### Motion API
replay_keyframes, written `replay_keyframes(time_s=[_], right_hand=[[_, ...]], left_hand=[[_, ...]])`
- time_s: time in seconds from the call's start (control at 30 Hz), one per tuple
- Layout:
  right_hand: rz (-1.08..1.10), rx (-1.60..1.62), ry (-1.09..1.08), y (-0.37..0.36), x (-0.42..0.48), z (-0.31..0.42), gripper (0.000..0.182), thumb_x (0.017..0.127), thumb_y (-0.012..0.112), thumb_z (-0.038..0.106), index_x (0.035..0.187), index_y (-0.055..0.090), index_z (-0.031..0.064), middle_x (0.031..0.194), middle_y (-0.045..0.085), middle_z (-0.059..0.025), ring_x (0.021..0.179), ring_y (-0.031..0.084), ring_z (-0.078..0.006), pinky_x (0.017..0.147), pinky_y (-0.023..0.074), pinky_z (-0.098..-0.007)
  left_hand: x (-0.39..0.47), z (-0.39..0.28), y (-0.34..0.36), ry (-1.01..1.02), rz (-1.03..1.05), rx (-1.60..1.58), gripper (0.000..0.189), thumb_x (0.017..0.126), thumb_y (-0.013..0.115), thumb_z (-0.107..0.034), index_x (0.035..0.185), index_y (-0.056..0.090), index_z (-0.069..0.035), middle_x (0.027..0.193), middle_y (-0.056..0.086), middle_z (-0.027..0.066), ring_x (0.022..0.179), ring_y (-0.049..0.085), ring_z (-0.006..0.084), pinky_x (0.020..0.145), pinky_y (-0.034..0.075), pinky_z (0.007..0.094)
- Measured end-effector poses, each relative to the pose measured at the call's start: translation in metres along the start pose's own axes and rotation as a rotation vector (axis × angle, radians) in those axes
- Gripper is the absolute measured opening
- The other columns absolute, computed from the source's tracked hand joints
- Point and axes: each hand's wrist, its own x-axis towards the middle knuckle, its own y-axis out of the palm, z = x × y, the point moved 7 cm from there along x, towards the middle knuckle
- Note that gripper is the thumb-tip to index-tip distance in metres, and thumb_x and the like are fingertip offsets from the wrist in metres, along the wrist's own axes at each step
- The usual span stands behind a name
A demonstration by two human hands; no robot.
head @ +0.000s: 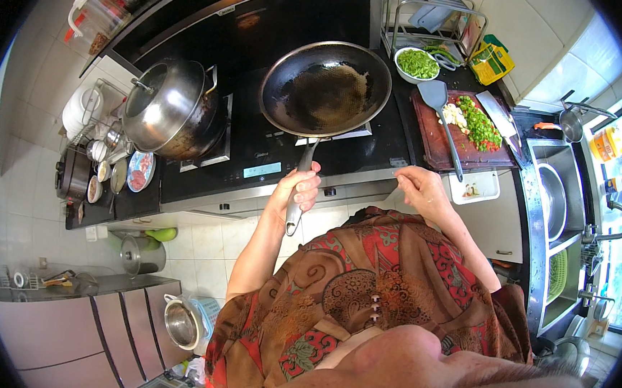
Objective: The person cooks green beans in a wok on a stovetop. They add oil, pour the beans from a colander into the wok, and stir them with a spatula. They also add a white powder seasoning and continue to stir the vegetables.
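Note:
My left hand [299,190] is wrapped around the metal handle of a dark frying pan [326,89], which is over the right burner and looks slightly tilted. The pan holds no food, and its inside looks wet or oily. My right hand [423,191] is at the counter's front edge, fingers curled, just left of a white tray [475,187]; whether something thin is between its fingertips I cannot tell. Beyond it, a grey spatula [448,125] lies across a wooden cutting board [433,143] with chopped green and red peppers [477,124], garlic pieces [453,117] and a cleaver [496,114].
A lidded metal pot [163,108] stands on the left burner, with a plate of raw meat [141,171] at its left. A white bowl of sliced green vegetable [417,65] sits behind the board, near a metal rack [437,19]. The sink [557,195] is at the far right.

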Motion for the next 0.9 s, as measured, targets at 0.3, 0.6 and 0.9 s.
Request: replay_keyframes(time_s=[0.3,0.6,0.9], right_hand=[[-0.057,0.003,-0.013,0.0,0.0,-0.006,0.016,0.09,0.057,0.009,0.099,0.062,-0.0034,0.064,0.056,-0.0035,0.051,0.053,-0.0078,0.048,0.0441,-0.0248],[-0.078,-0.018,-0.047,-0.001,0.001,-0.007,0.016,0.089,0.056,0.008,0.098,0.062,-0.0035,0.065,0.056,-0.0038,0.051,0.052,-0.008,0.047,0.0436,-0.025],[-0.055,-0.024,0.0,0.0,0.006,-0.013,0.017,0.086,0.059,0.011,0.094,0.064,-0.003,0.077,0.064,-0.0157,0.059,0.062,-0.0195,0.056,0.0482,-0.032]], left_hand=[[0.024,-0.001,-0.012,-0.052,0.111,-0.134,0.01,0.094,0.047,-0.01,0.102,0.052,-0.008,0.056,0.038,-0.0061,0.038,0.038,0.0052,0.034,0.038,0.0241],[0.033,-0.009,-0.018,-0.054,0.037,-0.016,0.01,0.094,0.048,-0.009,0.103,0.051,-0.009,0.056,0.039,-0.0053,0.039,0.039,0.006,0.035,0.04,0.0247],[0.029,-0.016,-0.027,-0.078,-0.013,0.058,0.014,0.093,0.048,-0.007,0.107,0.051,-0.008,0.057,0.041,-0.0041,0.039,0.039,0.007,0.034,0.037,0.0248]])
